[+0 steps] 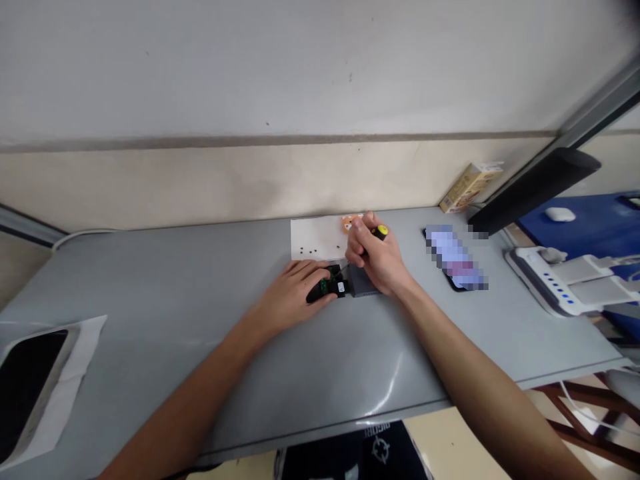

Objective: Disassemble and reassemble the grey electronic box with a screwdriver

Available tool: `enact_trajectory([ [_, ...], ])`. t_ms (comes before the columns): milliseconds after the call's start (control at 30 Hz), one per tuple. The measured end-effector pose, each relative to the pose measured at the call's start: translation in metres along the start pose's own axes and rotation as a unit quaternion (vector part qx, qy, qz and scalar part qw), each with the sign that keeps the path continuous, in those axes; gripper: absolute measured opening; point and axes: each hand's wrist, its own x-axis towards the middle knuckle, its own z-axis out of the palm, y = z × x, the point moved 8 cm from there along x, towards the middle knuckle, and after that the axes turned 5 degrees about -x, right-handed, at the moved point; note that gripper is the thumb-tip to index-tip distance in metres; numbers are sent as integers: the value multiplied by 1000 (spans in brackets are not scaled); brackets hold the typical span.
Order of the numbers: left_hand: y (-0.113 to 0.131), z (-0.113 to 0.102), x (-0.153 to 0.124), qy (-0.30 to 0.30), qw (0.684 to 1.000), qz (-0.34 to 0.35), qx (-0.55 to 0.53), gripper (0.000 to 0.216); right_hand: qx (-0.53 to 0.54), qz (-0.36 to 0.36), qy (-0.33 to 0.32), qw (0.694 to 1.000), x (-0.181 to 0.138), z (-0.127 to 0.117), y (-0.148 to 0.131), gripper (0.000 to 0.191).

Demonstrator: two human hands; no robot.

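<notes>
My left hand [294,295] rests on the grey table [165,313] and holds down a small black device with a green circuit board [327,285]. My right hand [376,259] is shut on a screwdriver with a yellow-capped black handle [381,232], its thin shaft angled down toward the device. A dark grey cover piece [361,285] lies under my right hand, touching the device. Behind both hands lies a white sheet of paper [315,235] with several tiny dark screws [309,250] on it and a small orange item [349,222].
A phone [456,259] lies to the right of my hands. A yellow carton [469,185] leans by the wall. A white lamp base [547,280] and a black monitor [537,185] stand at the right edge. A dark tablet on white wrapping [30,380] lies at far left.
</notes>
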Motion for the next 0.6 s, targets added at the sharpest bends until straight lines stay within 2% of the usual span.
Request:
enact_trajectory([
  [100,0,0,0,1,1000,4,-6,22,-4,-14,-4,1000,1,4,-3,40],
  [200,0,0,-1,6,1000,9,-10,21,21,13,-22,999,2,8,-1,44],
  [333,-1,1,-1,10,1000,10,-12,21,40,17,-20,999,0,4,-2,33],
  [500,-1,1,0,5,1000,12,-14,23,-20,-12,0,1000,0,-3,-2,49],
  [600,0,0,0,5,1000,10,-16,23,-37,-36,23,998,1,-1,-6,48],
])
